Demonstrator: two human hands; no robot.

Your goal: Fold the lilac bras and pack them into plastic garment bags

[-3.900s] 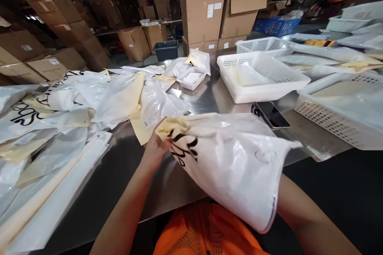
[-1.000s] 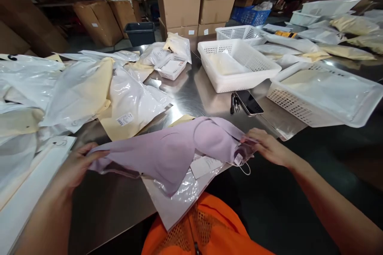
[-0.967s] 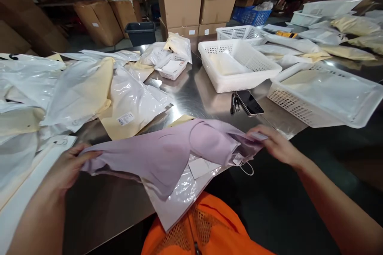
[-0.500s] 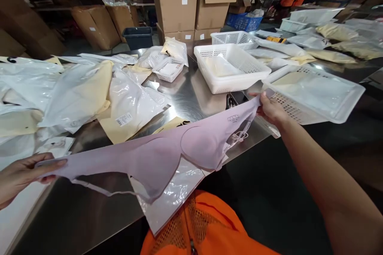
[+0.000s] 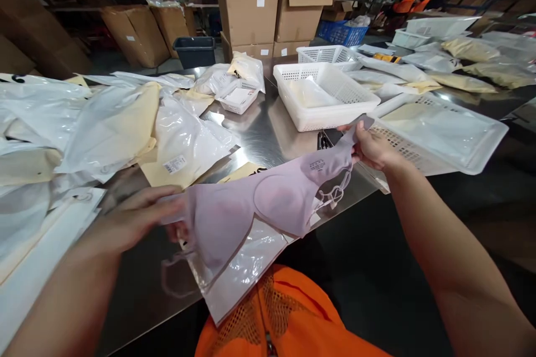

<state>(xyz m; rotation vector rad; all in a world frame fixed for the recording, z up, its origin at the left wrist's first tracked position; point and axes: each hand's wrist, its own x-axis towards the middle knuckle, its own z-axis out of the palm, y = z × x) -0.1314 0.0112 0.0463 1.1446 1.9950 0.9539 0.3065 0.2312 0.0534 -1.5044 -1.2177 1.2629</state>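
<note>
The person has a lilac bra [image 5: 268,201] out of its wrapper and held up just above the near edge of the steel table [image 5: 259,128], so by my reading this is the stage of handling the garment itself, looking it over or gathering it together, with the packing not yet begun. The right hand [image 5: 371,148] is closed in a pinch on the far end of the band, thumb over the fabric, raised close in front of a white basket [image 5: 481,148]. The left hand [image 5: 138,220] is blurred with motion; its fingers look loosely curled around the other end of the bra, touching and probably gripping it, though how firmly I cannot tell. The garment sags between the two hands, cups facing up, a thin strap loop hanging below the right cup and another trailing under the left. Directly beneath it lies a clear bag [image 5: 243,273], partly overhanging the table edge toward the person's orange vest [image 5: 288,318]. I would judge the next move calls for both ends to be brought together evenly, keeping the loose straps from snagging, and the bag beneath to be held steady, since it looks ready to slide off.
</note>
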